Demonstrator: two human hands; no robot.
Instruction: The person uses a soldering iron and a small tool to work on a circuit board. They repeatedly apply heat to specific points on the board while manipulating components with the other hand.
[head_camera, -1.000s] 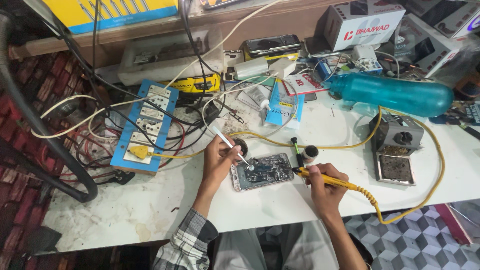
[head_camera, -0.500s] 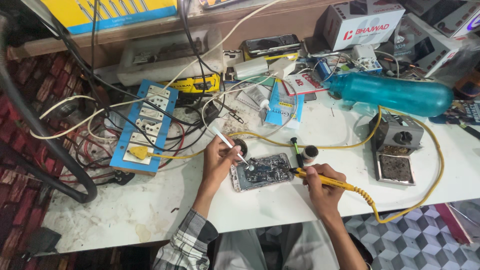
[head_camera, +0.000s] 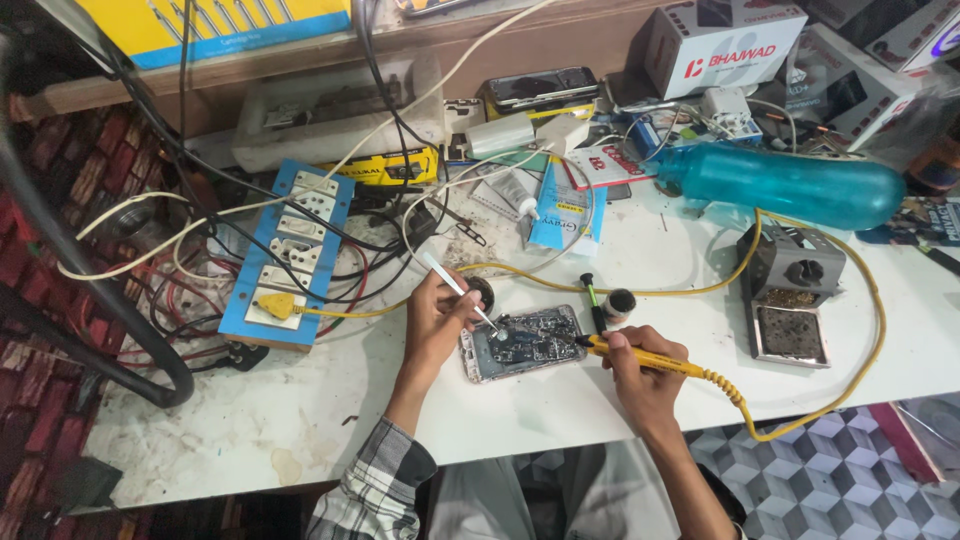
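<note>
An opened phone (head_camera: 522, 343) with its circuit board bared lies on the white bench in front of me. My left hand (head_camera: 436, 320) pinches silver tweezers (head_camera: 458, 290), their tips resting on the board. My right hand (head_camera: 640, 375) grips a yellow soldering iron (head_camera: 648, 357), its tip touching the phone's right end. The iron's yellow cord (head_camera: 868, 300) loops around to the right and back across the bench.
A grey soldering stand with sponge tray (head_camera: 790, 300) sits right of the phone. A blue socket board (head_camera: 290, 255) with tangled cables lies left. A teal bottle (head_camera: 790, 185) lies on its side at the back, among boxes, tubes and small pots (head_camera: 620, 303).
</note>
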